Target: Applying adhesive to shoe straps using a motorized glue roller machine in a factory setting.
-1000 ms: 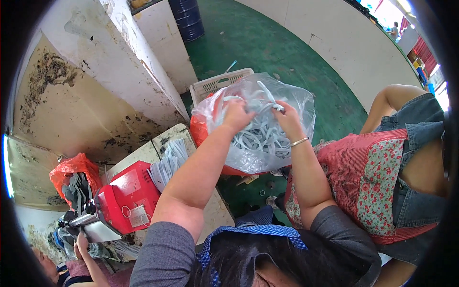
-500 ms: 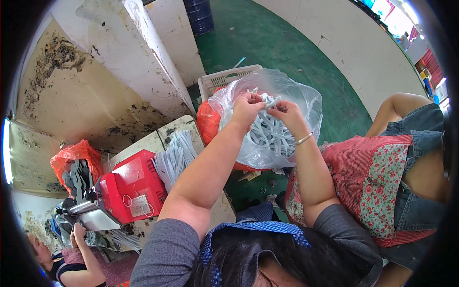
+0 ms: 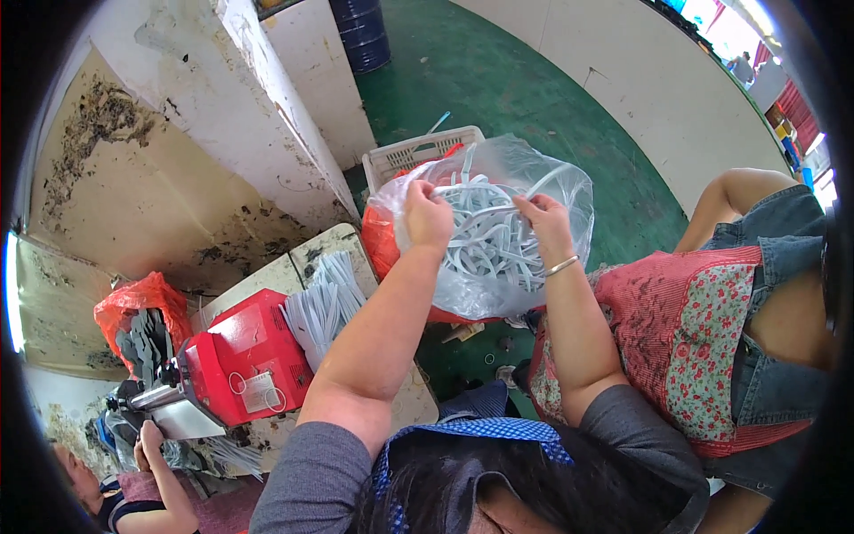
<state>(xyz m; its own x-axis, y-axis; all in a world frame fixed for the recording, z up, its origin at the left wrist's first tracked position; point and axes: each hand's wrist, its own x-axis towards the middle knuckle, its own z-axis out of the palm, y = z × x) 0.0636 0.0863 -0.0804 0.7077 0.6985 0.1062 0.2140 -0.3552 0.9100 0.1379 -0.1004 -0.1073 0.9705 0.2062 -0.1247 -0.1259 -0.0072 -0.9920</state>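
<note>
A clear plastic bag (image 3: 574, 236) holds a tangle of pale, flat strips (image 3: 476, 254). Over the bag's left side, my left hand (image 3: 428, 215) is closed in a pinch on a strip. To its right, my right hand (image 3: 544, 220) grips a strip between thumb and fingers, its wrist wearing a bangle. A pale length runs from the right fingers across the pile toward the left hand; whether both hands hold the same strip I cannot tell. Another strip end stands up over the bag's far right side.
Behind the bag is a white crate (image 3: 414, 156), with orange plastic (image 3: 381, 240) at its left. A red machine (image 3: 253, 351) and bundled strips (image 3: 325, 303) sit on the left table. A co-worker in a red apron (image 3: 645, 311) is close at right; another person's hands (image 3: 147, 442) are lower left.
My hands have moved apart: the left one leftward and a little nearer, the right slightly to the right. More of the strip pile shows between them.
</note>
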